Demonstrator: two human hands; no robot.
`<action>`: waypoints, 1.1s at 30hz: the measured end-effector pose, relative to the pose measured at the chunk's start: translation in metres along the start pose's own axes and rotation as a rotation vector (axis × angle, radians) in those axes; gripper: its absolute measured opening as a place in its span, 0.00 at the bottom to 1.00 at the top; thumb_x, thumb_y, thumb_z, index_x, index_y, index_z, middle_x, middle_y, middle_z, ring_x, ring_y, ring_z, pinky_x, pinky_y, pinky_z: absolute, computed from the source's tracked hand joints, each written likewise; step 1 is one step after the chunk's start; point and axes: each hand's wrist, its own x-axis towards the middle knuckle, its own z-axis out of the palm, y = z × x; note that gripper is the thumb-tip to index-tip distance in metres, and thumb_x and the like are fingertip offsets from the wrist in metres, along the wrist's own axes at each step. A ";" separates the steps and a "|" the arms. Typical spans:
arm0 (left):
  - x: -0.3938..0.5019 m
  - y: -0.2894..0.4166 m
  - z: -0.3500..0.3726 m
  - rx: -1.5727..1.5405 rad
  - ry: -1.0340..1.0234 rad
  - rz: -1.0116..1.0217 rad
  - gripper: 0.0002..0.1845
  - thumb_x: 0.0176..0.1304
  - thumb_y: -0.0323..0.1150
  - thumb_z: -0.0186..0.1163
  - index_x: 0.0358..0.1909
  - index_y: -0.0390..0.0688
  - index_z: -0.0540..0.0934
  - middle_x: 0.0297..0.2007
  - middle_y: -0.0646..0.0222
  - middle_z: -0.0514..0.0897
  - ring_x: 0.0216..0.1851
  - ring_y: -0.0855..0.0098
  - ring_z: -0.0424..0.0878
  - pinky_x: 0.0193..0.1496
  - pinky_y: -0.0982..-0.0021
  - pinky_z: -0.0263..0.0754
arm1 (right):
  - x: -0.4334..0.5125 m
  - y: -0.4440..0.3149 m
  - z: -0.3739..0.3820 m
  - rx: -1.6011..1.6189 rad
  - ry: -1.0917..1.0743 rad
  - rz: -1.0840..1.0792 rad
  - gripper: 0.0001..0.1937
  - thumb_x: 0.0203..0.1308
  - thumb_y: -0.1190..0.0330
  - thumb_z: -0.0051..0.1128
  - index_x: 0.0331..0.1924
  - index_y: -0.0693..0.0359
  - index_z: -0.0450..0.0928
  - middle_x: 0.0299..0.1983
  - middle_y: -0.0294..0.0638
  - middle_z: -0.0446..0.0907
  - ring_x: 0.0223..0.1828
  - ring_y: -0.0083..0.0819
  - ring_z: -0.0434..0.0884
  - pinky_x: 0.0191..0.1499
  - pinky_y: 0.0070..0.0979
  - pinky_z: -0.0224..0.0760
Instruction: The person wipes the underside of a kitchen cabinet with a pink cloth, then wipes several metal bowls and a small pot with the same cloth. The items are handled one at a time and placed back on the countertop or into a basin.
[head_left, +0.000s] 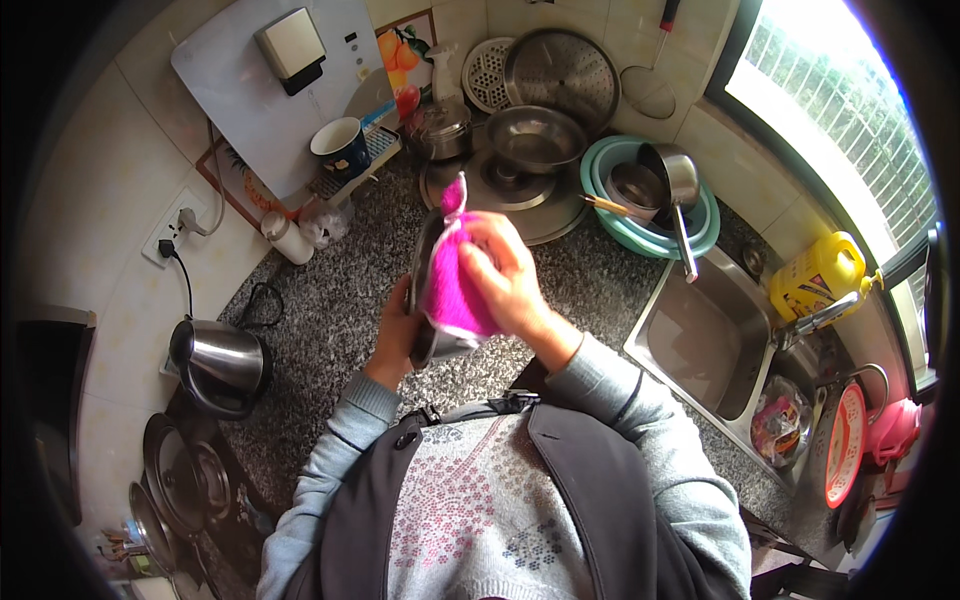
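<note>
A dark metal pan or dish (425, 251), tilted nearly upright above the granite counter, is gripped at its near left side by my left hand (395, 330). My right hand (504, 277) holds a magenta fluffy cloth with a pale edge (450, 289) and presses it against the inside face of that piece. A corner of the cloth sticks up past my right fingers. The cloth and my hands hide much of the piece, so its exact kind cannot be told.
Stacked steel pans and lids (536, 139) stand in the back corner. Green basins (649, 244) with a steel ladle pot are beside the sink (697, 337). A yellow jug (817, 274) stands behind the sink. An electric kettle (221, 364) and a blue mug (341, 150) are at left.
</note>
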 end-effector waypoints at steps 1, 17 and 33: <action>-0.001 0.000 0.000 -0.005 -0.027 -0.029 0.29 0.65 0.19 0.57 0.68 0.40 0.64 0.56 0.59 0.78 0.53 0.65 0.80 0.53 0.65 0.81 | 0.010 0.002 -0.005 0.087 -0.061 0.085 0.11 0.65 0.68 0.57 0.47 0.65 0.78 0.48 0.44 0.78 0.49 0.30 0.78 0.51 0.25 0.73; 0.012 0.029 0.000 0.483 0.265 0.289 0.32 0.63 0.19 0.59 0.70 0.41 0.64 0.61 0.58 0.76 0.60 0.65 0.76 0.60 0.68 0.73 | -0.052 0.020 0.041 1.051 0.156 0.984 0.20 0.75 0.54 0.38 0.56 0.59 0.72 0.51 0.44 0.80 0.51 0.38 0.82 0.56 0.37 0.77; 0.058 -0.017 -0.095 0.539 0.628 0.090 0.35 0.59 0.14 0.45 0.71 0.43 0.59 0.64 0.51 0.71 0.64 0.58 0.72 0.67 0.63 0.66 | 0.087 0.203 -0.051 0.411 0.464 1.148 0.45 0.60 0.28 0.41 0.61 0.64 0.70 0.50 0.48 0.80 0.46 0.44 0.83 0.43 0.46 0.80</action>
